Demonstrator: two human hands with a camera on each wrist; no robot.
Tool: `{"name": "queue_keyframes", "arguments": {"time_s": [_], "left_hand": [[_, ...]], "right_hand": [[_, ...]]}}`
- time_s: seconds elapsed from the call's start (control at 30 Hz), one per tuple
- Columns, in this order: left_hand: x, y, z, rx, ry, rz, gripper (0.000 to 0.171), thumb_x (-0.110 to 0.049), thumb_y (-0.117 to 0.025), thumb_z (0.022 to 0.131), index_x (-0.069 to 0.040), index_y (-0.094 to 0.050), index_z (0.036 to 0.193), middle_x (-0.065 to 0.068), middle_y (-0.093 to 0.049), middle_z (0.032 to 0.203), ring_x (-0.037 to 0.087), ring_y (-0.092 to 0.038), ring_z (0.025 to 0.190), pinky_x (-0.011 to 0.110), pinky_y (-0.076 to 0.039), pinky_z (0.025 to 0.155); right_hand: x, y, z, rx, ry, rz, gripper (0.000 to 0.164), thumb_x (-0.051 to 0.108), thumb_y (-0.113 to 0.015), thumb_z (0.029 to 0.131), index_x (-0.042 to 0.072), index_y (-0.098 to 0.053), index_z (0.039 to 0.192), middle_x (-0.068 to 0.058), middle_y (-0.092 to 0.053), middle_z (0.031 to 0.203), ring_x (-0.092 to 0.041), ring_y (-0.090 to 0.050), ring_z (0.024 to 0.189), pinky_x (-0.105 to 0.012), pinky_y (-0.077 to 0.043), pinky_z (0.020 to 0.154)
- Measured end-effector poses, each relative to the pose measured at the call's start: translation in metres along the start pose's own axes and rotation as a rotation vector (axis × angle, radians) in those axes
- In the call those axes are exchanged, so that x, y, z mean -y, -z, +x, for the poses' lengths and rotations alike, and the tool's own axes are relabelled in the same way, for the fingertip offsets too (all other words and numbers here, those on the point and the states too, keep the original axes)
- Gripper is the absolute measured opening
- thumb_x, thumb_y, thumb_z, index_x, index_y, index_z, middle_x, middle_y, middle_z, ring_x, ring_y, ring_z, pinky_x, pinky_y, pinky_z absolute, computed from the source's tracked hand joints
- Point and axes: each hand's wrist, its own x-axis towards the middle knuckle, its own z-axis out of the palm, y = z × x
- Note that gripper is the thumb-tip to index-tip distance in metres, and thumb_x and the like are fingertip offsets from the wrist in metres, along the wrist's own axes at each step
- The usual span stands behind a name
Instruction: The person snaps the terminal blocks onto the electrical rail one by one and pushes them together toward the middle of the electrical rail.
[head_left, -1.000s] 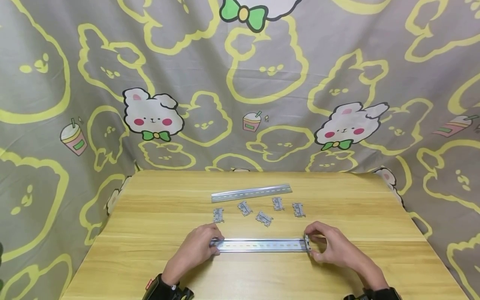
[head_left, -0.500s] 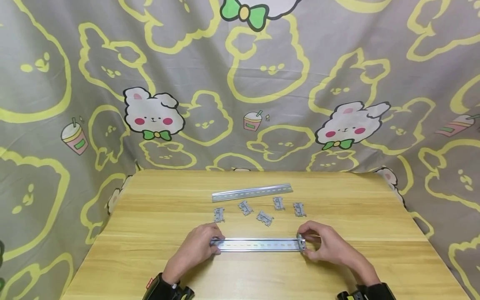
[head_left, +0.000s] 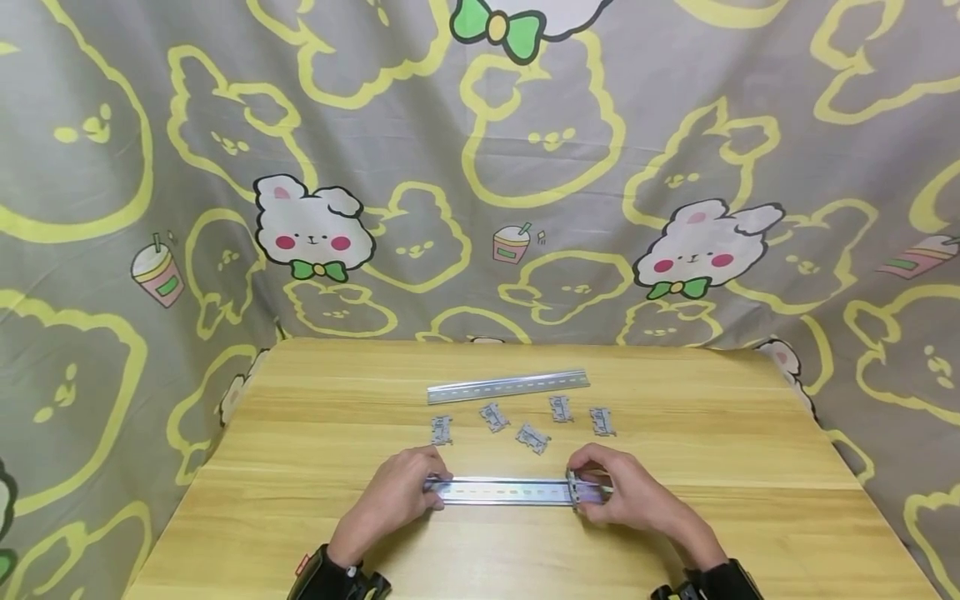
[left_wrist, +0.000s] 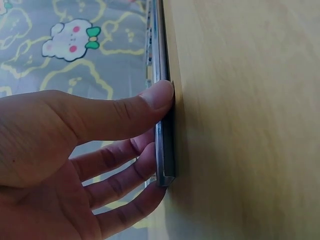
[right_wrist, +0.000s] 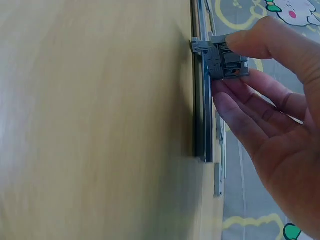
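A slotted metal DIN rail [head_left: 510, 492] lies crosswise on the wooden table near the front. My left hand [head_left: 401, 490] grips its left end, thumb on the near edge and fingers on the far edge, as the left wrist view shows. A grey DIN rail terminal block [right_wrist: 222, 57] sits across the rail, upright, a short way in from the right end. My right hand [head_left: 622, 487] pinches this block between thumb and fingers. In the right wrist view the rail's end sticks out past the block on the near side.
Behind the hands, several loose grey terminal blocks [head_left: 533, 437] lie scattered on the table [head_left: 300, 433]. A second slotted rail [head_left: 508, 387] lies slightly slanted farther back. A patterned curtain [head_left: 420, 125] hangs around the table's back and sides.
My right hand has moved left along the rail with the terminal block, from the rail's right end inward. My left hand stays at the left end.
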Motion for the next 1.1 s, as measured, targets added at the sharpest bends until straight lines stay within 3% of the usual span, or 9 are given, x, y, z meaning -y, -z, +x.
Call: {"name": "queue_keyframes", "arguments": {"time_s": [0.63, 1.1], "left_hand": [[0.001, -0.001, 0.0, 0.004, 0.031, -0.031, 0.03, -0.017, -0.087, 0.065, -0.01, -0.079, 0.092, -0.001, -0.071, 0.091, 0.019, -0.066, 0.082, 0.038, -0.057, 0.073], [0.0, 0.0, 0.0, 0.002, 0.028, -0.046, 0.029, -0.016, -0.087, 0.064, -0.009, -0.078, 0.09, 0.001, -0.072, 0.092, 0.02, -0.066, 0.082, 0.04, -0.057, 0.073]], "right_hand": [[0.017, -0.025, 0.025, 0.029, 0.028, 0.06, 0.047, 0.004, -0.081, 0.067, 0.002, -0.06, 0.11, -0.01, -0.065, 0.109, -0.025, -0.065, 0.103, -0.037, -0.055, 0.089], [0.032, -0.042, 0.041, 0.041, 0.031, 0.025, 0.046, 0.01, -0.082, 0.069, 0.005, -0.062, 0.11, -0.006, -0.066, 0.108, -0.021, -0.065, 0.103, -0.035, -0.055, 0.089]]}}
